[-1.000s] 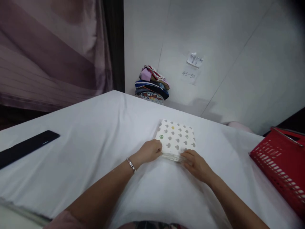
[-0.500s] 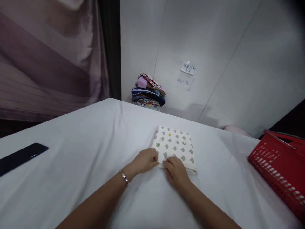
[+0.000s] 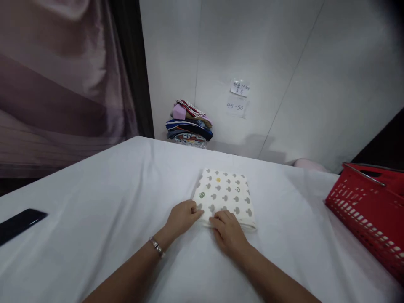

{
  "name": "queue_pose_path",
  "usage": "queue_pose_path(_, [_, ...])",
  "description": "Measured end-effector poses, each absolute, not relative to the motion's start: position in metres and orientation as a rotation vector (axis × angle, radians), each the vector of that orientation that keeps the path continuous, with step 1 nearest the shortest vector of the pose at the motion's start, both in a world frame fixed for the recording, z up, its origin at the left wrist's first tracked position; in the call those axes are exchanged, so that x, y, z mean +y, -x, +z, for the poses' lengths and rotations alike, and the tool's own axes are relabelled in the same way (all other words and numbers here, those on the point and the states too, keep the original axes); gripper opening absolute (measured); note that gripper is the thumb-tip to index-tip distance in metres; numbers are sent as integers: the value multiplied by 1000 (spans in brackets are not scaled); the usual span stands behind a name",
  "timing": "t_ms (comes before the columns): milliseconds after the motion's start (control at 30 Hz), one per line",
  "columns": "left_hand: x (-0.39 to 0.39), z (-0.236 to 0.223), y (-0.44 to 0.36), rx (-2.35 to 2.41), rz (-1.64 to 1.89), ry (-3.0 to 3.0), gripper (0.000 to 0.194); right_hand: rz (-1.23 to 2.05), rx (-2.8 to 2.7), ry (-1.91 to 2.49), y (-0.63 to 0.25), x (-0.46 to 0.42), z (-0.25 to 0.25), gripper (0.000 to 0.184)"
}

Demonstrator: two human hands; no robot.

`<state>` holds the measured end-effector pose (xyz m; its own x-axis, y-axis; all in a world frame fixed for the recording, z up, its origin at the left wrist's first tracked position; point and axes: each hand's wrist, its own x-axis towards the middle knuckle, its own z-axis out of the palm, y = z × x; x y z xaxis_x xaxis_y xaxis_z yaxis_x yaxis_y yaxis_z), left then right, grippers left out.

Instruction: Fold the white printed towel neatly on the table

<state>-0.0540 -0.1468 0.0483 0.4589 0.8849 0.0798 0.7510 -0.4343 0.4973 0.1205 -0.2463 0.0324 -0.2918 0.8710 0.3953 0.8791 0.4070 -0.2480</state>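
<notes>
A folded white cloth (image 3: 225, 193) with grey mushroom prints and a few green and yellow ones lies flat in front of me. At its near left corner, my left hand (image 3: 183, 216) has its thumb and fingers pinched on the edge; a metal bracelet circles that wrist. My right hand (image 3: 229, 231) is curled over the near edge, its fingertips gripping the fabric close to the middle. Layered folds show along the near right edge. The undersides of the fingers are hidden.
A white sheet (image 3: 126, 202) covers the table. A black phone (image 3: 20, 225) lies at the left, and a red basket (image 3: 369, 210) with a metal handle stands at the right. Beyond the far edge is a clothes stack (image 3: 189, 124), beside paper notes (image 3: 237, 99) on the wall.
The view has shifted slightly, so the phone, basket and cloth appear displaced. Both hands remain at the cloth's near edge, with only small finger movement.
</notes>
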Motion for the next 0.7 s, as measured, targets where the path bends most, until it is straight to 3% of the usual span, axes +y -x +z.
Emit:
queue_pose_path(133, [-136, 50, 59, 1527, 550, -2166, 29, 169, -2159, 1424, -142, -248, 49, 24])
queue_pose_path(233, [-123, 56, 61, 1556, 615, -2068, 22, 53, -1962, 1507, -182, -241, 54, 24])
queue_pose_path(333, [-110, 61, 56, 1526, 608, -1995, 35, -29, -1693, 1747, -227, -228, 46, 31])
queue_pose_path(433, [-99, 60, 42, 1508, 527, -1904, 51, 145, -1471, 1960, -256, -216, 33, 45])
queue_pose_path(700, [-82, 43, 20, 1505, 438, -1719, 67, 559, -1252, 1935, -255, -194, 19, 71])
